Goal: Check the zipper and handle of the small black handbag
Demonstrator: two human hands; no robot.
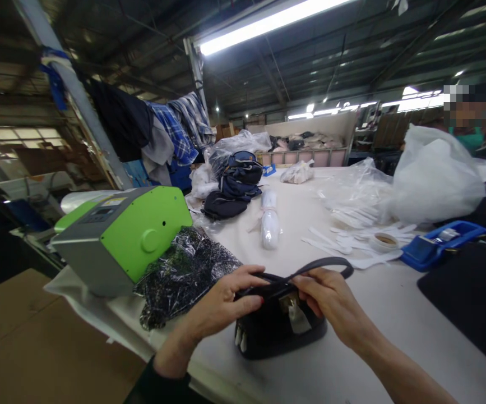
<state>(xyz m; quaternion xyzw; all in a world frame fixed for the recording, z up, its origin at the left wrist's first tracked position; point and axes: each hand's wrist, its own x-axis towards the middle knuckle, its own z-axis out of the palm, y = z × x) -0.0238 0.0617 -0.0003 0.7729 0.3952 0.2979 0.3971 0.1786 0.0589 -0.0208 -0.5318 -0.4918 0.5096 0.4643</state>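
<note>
A small black handbag (274, 331) stands on the white table in front of me, with a strap (331, 262) arching up to the right. My left hand (230, 297) grips the bag's top left edge, thumb in front and fingers behind. My right hand (329, 294) pinches the top right edge near the base of the strap. On the front hangs a whitish tag or wrapped piece (299, 318) below a metal-looking fitting. Small white pieces (240, 339) show at the lower left corner. Both hands hide parts of the bag's opening.
Left stands a green and grey machine (142, 235) with black crinkled plastic (184, 275) beside it. Dark backpacks (236, 182) and a white wrapped bundle (269, 221) lie ahead. Right are white strips (352, 241), a tape roll (384, 242), a blue tape dispenser (440, 244) and a person (470, 134).
</note>
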